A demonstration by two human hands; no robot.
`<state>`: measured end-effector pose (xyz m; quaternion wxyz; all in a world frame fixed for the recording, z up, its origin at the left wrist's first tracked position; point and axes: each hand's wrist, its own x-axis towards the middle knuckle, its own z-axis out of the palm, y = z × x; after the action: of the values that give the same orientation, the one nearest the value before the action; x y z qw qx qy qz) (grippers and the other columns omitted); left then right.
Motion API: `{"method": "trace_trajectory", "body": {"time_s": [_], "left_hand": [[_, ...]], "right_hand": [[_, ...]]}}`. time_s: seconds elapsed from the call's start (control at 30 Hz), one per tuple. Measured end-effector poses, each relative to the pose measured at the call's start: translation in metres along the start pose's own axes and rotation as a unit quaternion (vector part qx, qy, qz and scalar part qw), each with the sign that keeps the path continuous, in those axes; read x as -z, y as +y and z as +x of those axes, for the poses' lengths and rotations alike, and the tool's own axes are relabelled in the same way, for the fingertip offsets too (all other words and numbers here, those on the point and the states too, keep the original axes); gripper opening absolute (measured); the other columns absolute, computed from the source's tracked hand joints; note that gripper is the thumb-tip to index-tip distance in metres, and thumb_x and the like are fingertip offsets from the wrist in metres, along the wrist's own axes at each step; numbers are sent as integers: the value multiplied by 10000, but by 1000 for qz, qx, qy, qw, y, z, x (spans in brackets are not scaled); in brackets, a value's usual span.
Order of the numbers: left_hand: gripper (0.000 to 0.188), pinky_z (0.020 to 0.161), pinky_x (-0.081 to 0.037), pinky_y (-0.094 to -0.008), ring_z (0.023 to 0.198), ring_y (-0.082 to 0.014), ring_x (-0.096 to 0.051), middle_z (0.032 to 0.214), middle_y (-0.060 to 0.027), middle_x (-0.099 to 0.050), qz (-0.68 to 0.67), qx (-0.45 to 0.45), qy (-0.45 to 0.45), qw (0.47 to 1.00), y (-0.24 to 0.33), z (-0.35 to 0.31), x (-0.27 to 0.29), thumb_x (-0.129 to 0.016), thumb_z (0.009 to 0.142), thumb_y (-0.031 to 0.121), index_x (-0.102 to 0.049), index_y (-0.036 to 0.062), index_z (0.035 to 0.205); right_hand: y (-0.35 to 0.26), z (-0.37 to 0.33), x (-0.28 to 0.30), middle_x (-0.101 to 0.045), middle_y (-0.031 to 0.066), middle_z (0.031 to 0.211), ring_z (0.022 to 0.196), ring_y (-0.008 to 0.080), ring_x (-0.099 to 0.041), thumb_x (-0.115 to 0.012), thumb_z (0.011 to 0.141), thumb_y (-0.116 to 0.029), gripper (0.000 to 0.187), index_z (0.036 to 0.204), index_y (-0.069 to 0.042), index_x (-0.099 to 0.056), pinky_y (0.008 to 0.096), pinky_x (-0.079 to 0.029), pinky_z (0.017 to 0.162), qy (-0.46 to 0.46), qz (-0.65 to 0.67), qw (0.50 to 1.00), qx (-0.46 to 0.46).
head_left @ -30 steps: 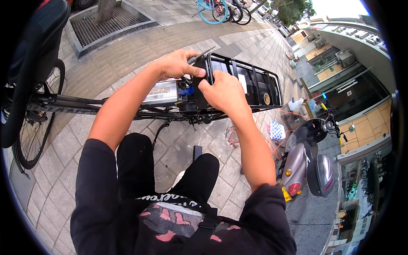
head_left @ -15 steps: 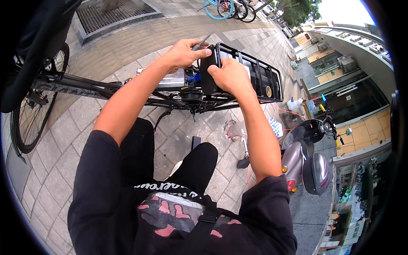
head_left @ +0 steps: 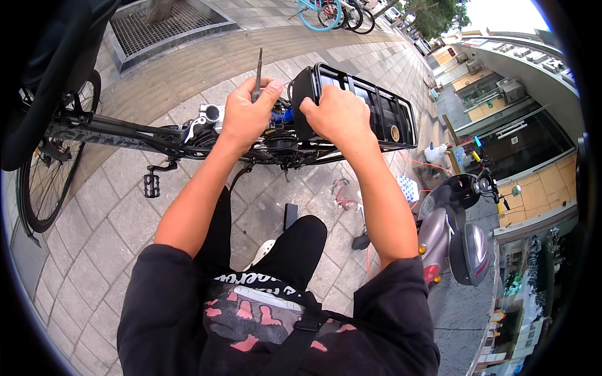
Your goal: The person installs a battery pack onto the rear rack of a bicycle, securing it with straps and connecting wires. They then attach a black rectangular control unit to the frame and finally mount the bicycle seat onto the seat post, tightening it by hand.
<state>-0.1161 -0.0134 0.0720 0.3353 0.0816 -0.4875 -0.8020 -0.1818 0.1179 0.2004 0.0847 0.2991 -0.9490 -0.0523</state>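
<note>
A black bicycle (head_left: pixel 113 133) stands across in front of me, with a black rear rack (head_left: pixel 406 109) at its right end. Between the thumb and fingers of my left hand (head_left: pixel 246 113) is a slim screwdriver (head_left: pixel 259 70), its thin shaft pointing up and away. My right hand (head_left: pixel 342 116) closes over the near front corner of the rack, its fingertips partly hidden. Just left of it, a black panel (head_left: pixel 303 103) forms the rack's front end. Blue wiring or connectors (head_left: pixel 285 116) show between my hands, above the dark rear hub area (head_left: pixel 280 143).
A pedal (head_left: pixel 152 185) sticks out toward me. A dark flat object (head_left: pixel 290 216) lies on the paving by my knee. At right are a parked scooter (head_left: pixel 442 241), a blue-and-white box (head_left: pixel 407 188) and an orange cord (head_left: pixel 370 260). Other bicycles (head_left: pixel 320 15) stand far off.
My left hand has moved left and nearer, away from the rack's front panel, and the screwdriver has swung more upright. My right hand stays at the rack corner.
</note>
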Motion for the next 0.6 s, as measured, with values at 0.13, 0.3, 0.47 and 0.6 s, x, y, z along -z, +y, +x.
{"method": "trace_trajectory", "body": {"time_s": [0.13, 0.3, 0.47, 0.6], "left_hand": [[291, 603, -468, -264, 686, -63, -582, 913, -3, -682, 137, -9, -117, 983, 39, 43, 28, -749, 1072, 255, -755, 51, 1279], [482, 1217, -444, -442, 1488, -300, -525, 1603, -114, -564, 355, -166, -360, 847, 42, 108, 8, -827, 981, 263, -722, 141, 1436], [589, 1166, -484, -425, 1411, -277, -589, 1528, -86, -628, 342, -200, -492, 775, 32, 159, -19, -912, 873, 228, -722, 148, 1425], [512, 1027, -538, -385, 1188, -237, -681, 1258, -55, -744, 379, -87, -538, 748, 32, 173, -32, -934, 827, 184, -745, 95, 1295]], "right_hand": [[1, -5, -7, -793, 248, 951, 923, 450, -784, -667, 966, -355, 385, 1054, 16, -718, 538, -612, 866, 57, 0, 998, -12], [4, 2, -18, -780, 248, 948, 936, 445, -775, -654, 974, -312, 325, 1051, 3, -684, 563, -594, 880, 84, 51, 995, 0], [2, 3, -20, -777, 238, 948, 934, 439, -770, -655, 981, -296, 297, 1031, -4, -675, 570, -583, 866, 84, 68, 994, -8], [-2, -9, -28, -731, 190, 934, 930, 398, -737, -709, 962, -252, 244, 1038, -22, -676, 534, -568, 835, 176, 7, 984, 21]]}}
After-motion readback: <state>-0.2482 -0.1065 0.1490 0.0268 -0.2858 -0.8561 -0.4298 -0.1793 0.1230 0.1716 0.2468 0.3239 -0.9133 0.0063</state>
